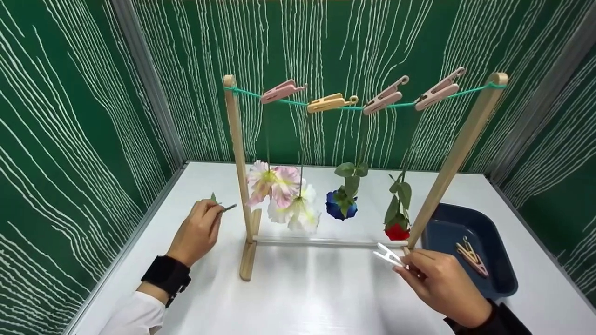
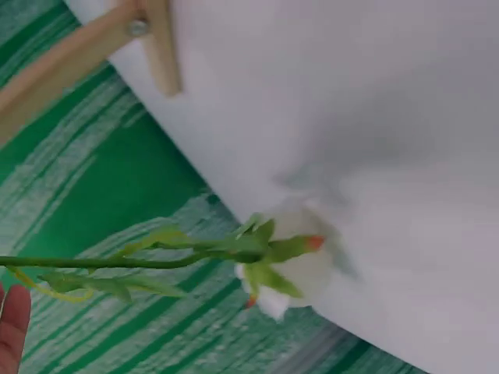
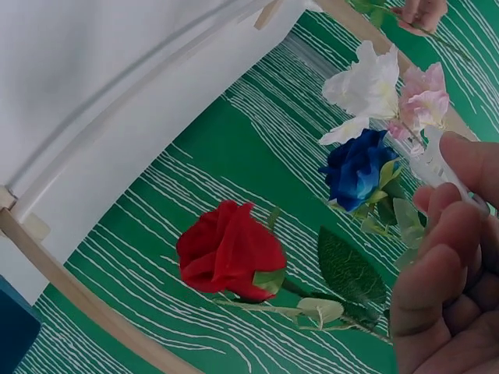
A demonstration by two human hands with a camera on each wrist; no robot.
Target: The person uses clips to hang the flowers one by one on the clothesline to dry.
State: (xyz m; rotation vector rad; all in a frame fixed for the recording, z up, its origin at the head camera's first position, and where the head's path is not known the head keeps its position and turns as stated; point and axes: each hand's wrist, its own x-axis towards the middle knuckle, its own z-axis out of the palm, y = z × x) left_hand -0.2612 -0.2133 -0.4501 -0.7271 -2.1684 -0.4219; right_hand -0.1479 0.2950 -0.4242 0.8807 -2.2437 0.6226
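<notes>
At the left of the head view, my left hand (image 1: pixel 195 232) pinches a thin green stem (image 1: pixel 230 207) beside the rack's left post. The left wrist view shows that stem ending in a white flower (image 2: pixel 292 269) with green leaves, its head low over the white table. My right hand (image 1: pixel 444 284) pinches a white clothespin (image 1: pixel 389 255) by one end, in front of the rack's right foot. The clothespin's free ends point left, spread apart. Behind it hangs a red rose (image 3: pixel 230 253), head down; a blue rose (image 3: pixel 359 173) hangs farther left.
A wooden rack (image 1: pixel 237 139) carries a green cord (image 1: pixel 298 103) with several clothespins (image 1: pixel 331 103). Pink (image 1: pixel 274 181) and white (image 1: pixel 298 211) flowers hang from it too. A navy tray (image 1: pixel 505 284) at the right contains clothespins (image 1: pixel 471 257). Green walls (image 1: pixel 195 46) enclose the table.
</notes>
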